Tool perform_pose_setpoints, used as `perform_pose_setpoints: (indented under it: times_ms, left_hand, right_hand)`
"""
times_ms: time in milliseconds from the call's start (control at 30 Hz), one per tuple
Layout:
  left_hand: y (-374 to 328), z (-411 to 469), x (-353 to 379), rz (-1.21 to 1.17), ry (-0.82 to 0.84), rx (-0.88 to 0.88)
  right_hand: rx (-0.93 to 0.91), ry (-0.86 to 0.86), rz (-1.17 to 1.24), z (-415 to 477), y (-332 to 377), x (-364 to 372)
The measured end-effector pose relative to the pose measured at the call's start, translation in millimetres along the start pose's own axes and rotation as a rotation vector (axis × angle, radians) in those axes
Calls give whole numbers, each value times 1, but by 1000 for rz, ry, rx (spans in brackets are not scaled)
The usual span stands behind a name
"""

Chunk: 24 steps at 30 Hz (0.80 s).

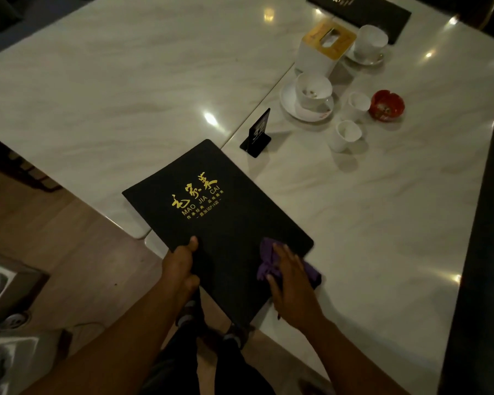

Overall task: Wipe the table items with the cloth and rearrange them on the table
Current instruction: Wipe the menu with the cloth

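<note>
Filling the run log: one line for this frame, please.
stage: wiping menu | left hand: grips menu's near edge | right hand: presses purple cloth on menu | menu: extends past table edge

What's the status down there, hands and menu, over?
Left hand grips menu, thumb on cover. Right hand presses purple cloth flat onto it. Number stand and cups beyond, not in the way.

Gold "MAO JIA CAI" on black menu cover (211, 212); "32" on table sign (259, 132).
</note>
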<state>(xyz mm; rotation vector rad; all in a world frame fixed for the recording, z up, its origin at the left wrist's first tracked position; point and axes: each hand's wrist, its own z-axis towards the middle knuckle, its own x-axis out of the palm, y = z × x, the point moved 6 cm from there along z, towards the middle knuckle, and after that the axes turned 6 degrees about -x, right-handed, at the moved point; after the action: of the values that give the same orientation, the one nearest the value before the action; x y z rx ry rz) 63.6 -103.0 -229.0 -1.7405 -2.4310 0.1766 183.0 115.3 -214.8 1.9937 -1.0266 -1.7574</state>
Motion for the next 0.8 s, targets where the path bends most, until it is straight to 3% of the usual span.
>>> perform_pose_setpoints:
  times_ms: [100,267,400,600,800]
  left_hand:
    - [-1,-1,0,-10,-12,-6]
    - [-5,5,-3,-48,-3,6]
    - [-2,10,-5,-67,41,-16]
    - [-5,14,-9,-21,-3,15]
    - [-3,15,-11,-15,-21,14]
  right_hand:
    - [52,-66,-38,17,29,11]
    - [-467,327,-67,-11,99,53]
    - [-663,380,-149,5,73,34]
    - [-262,159,-372,80,30,3]
    - [10,-8,-308,122,48,-7]
